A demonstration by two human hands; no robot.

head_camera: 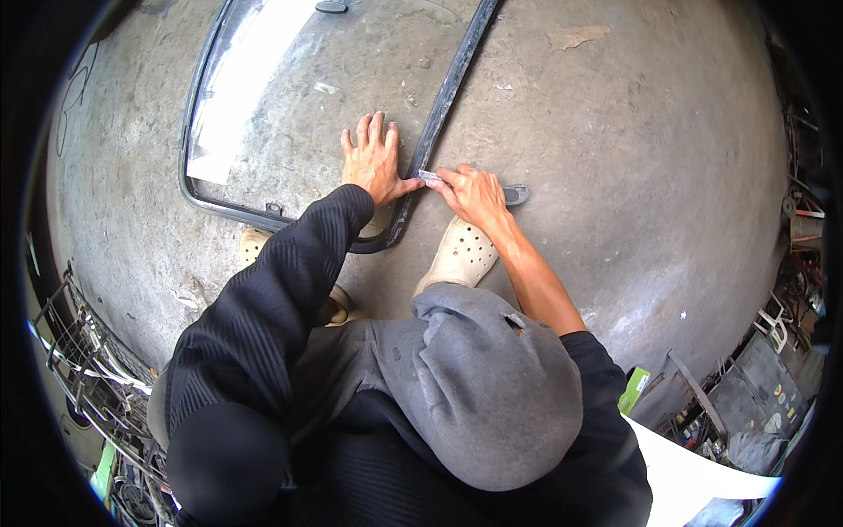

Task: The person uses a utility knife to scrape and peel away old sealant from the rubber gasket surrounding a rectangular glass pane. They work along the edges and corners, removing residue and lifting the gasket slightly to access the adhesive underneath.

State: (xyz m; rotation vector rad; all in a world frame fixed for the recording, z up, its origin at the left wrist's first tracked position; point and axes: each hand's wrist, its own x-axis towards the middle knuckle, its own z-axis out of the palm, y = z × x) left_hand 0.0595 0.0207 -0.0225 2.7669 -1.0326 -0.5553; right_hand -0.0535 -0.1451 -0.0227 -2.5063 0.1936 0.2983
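Note:
A vehicle's windshield glass [283,132] with a black edge strip [442,105] lies on the concrete floor before me. My left hand [374,158] rests on the glass with its fingers spread, its thumb reaching to the strip on the right side. My right hand [471,191] grips a tool with a flat, pale metal blade [429,175], and the blade touches the strip beside my left thumb. The tool's dark, rounded handle end [517,194] sticks out past my right hand. A mirror mount or similar dark oval part [331,7] sits on the glass near the top.
My beige clogs [461,250] stand close to the lower corner of the glass. A wire rack [85,356] is at the lower left. Metal parts and clutter [757,388] line the right edge. A flat brown scrap [579,37] lies on the floor at the upper right.

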